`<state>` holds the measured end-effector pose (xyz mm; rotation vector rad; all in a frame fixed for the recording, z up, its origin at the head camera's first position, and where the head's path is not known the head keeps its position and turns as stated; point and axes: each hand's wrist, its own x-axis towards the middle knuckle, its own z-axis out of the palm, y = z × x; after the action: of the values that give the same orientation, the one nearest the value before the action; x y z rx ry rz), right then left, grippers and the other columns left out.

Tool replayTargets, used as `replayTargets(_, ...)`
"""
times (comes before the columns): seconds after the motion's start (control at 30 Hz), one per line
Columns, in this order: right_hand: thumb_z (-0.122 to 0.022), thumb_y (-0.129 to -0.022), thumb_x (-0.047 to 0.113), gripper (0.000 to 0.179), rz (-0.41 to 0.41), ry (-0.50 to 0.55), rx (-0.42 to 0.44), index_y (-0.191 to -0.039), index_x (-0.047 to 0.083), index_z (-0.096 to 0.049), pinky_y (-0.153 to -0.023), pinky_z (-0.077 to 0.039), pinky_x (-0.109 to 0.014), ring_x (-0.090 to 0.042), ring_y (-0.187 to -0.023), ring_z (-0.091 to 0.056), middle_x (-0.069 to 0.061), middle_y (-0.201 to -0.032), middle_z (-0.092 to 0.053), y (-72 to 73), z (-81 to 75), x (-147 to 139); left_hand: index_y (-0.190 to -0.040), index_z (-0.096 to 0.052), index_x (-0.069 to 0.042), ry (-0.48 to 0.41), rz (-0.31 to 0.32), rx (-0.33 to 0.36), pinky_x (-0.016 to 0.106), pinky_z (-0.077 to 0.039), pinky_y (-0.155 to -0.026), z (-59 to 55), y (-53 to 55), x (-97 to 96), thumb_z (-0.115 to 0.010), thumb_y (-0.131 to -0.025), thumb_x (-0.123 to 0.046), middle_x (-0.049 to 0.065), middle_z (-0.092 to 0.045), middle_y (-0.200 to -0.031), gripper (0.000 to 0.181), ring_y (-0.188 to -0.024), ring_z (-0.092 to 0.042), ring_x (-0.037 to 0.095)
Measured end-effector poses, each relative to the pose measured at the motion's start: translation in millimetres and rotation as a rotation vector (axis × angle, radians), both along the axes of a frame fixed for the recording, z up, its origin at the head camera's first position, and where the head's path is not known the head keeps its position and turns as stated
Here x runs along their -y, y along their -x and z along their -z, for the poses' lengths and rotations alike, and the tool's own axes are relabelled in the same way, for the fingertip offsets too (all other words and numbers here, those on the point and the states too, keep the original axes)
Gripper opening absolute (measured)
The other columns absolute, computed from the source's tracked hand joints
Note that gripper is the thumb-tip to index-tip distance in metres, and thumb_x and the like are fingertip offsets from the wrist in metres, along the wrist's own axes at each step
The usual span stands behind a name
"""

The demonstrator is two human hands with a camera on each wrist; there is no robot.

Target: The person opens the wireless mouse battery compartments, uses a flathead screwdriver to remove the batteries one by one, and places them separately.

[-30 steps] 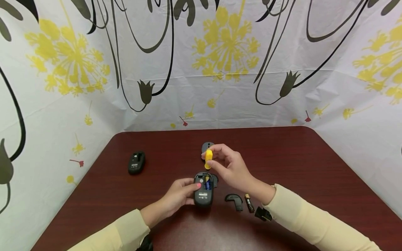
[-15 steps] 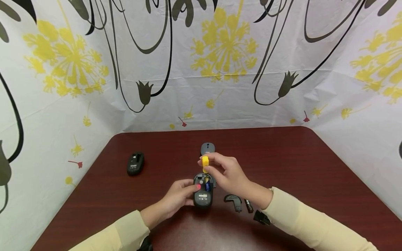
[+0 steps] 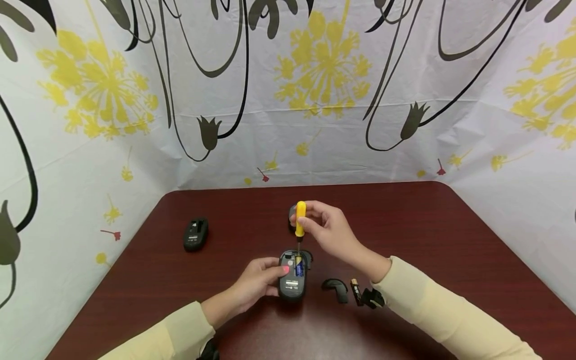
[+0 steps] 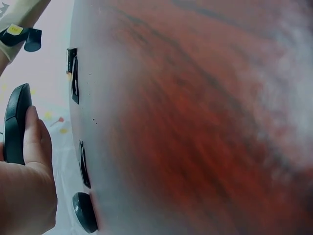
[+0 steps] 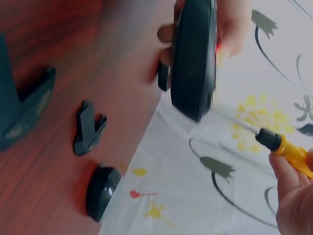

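Observation:
My left hand [image 3: 252, 282] grips a dark computer mouse [image 3: 291, 287] held underside up, thumb on its left side. In its uncovered compartment lies a blue-and-gold battery [image 3: 299, 266]. Above it, my right hand [image 3: 330, 234] pinches a screwdriver [image 3: 300, 216] by its yellow handle. The thin shaft points down, its tip overlapping the compartment's upper end by the battery. In the right wrist view the screwdriver [image 5: 288, 152] reaches toward the mouse [image 5: 192, 63], whose body hides the tip. The left wrist view shows the held mouse [image 4: 17, 125] from its side, raised off the table.
On the reddish-brown table [image 3: 396, 220], a black mouse [image 3: 195, 234] lies upturned at the left. Another mouse [image 3: 292, 219] is partly behind my right hand. A curved battery cover [image 3: 335, 286] and a loose battery [image 3: 357, 292] lie right; a second cover [image 3: 309, 258] sits behind the held mouse.
The screwdriver dipped toward the mouse, then swung handle-up, so its shaft now shows pointing down at the battery compartment. My left hand and the mouse have stayed nearly still.

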<state>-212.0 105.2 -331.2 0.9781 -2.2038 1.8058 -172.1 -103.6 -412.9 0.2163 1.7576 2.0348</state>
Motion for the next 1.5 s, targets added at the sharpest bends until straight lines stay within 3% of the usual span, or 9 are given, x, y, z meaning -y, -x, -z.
replayTargets(0.2,-0.059,-0.098,0.01,0.03,-0.026,0.047,0.271,-0.122,-0.008,-0.056,-0.08,-0.057,-0.04,-0.042,-0.101,-0.063,-0.026,-0.107,-0.065,18.9,-2.6,-7,-0.126,-0.051,0.014,0.006,0.012,0.009,0.038,-0.058,-0.072,-1.2,-3.4,-1.0,-0.062,-0.093,-0.013,0.019,-0.067,-0.106,0.043,-0.089,-0.067,0.023)
replayTargets(0.4,-0.057,-0.099,0.008,0.029,-0.009,0.086,0.408,-0.122,-0.01,-0.055,-0.081,-0.056,-0.042,-0.047,-0.106,-0.059,-0.027,-0.108,-0.065,32.7,2.3,-10,-0.128,-0.051,0.013,0.016,0.018,0.019,0.039,-0.058,-0.073,-4.4,-5.2,-1.4,-0.062,-0.094,-0.013,0.019,-0.066,-0.11,0.044,-0.093,-0.067,0.024)
replayTargets(0.63,-0.056,-0.1,0.009,0.028,0.006,0.074,0.484,-0.12,-0.01,-0.056,-0.081,-0.056,-0.041,-0.034,-0.1,-0.065,-0.02,-0.104,-0.067,42.0,8.5,-10,-0.127,-0.052,0.012,0.01,0.024,0.02,0.038,-0.058,-0.072,-4.1,-6.0,-1.5,-0.063,-0.093,-0.013,0.019,-0.066,-0.11,0.044,-0.093,-0.067,0.024)
replayTargets(0.8,-0.056,-0.099,0.009,0.03,0.012,0.072,0.556,-0.119,-0.014,-0.055,-0.081,-0.056,-0.038,-0.021,-0.09,-0.068,-0.026,-0.108,-0.065,46.0,13.4,-9,-0.128,-0.051,0.013,-0.002,0.035,0.02,0.038,-0.058,-0.072,-4.6,-7.3,-1.1,-0.062,-0.093,-0.013,0.019,-0.066,-0.11,0.044,-0.094,-0.067,0.024)
replayTargets(0.9,-0.056,-0.099,0.011,0.032,0.008,0.076,0.592,-0.12,-0.014,-0.054,-0.082,-0.056,-0.038,-0.021,-0.089,-0.068,-0.028,-0.11,-0.064,48.6,17.3,-9,-0.128,-0.051,0.013,-0.007,0.043,0.027,0.037,-0.058,-0.072,-4.4,-8.2,-0.5,-0.062,-0.094,-0.012,0.019,-0.066,-0.111,0.044,-0.094,-0.067,0.024)
replayTargets(1.1,-0.056,-0.1,0.012,0.037,0.017,0.077,0.655,-0.124,-0.015,-0.052,-0.082,-0.056,-0.035,-0.023,-0.092,-0.068,-0.018,-0.103,-0.069,52.8,24.0,-9,-0.128,-0.051,0.013,-0.014,0.047,0.031,0.037,-0.058,-0.071,-2.6,-8.9,0.2,-0.062,-0.094,-0.013,0.02,-0.066,-0.111,0.044,-0.094,-0.067,0.025)
replayTargets(1.37,-0.054,-0.1,0.01,0.037,0.027,0.071,0.722,-0.126,-0.016,-0.051,-0.087,-0.053,-0.041,-0.02,-0.09,-0.069,-0.026,-0.112,-0.065,58.0,31.8,-8,-0.128,-0.051,0.013,-0.021,0.045,0.037,0.039,-0.058,-0.072,-0.6,-9.1,-0.3,-0.061,-0.094,-0.013,0.02,-0.065,-0.111,0.044,-0.094,-0.067,0.025)
replayTargets(1.5,-0.055,-0.1,0.01,0.035,0.039,0.07,0.73,-0.124,-0.016,-0.053,-0.085,-0.054,-0.039,-0.022,-0.091,-0.069,-0.023,-0.107,-0.067,58.1,33.4,-7,-0.128,-0.051,0.013,-0.022,0.051,0.035,0.039,-0.058,-0.073,-0.8,-9.4,-0.2,-0.061,-0.094,-0.014,0.02,-0.065,-0.112,0.044,-0.094,-0.067,0.026)
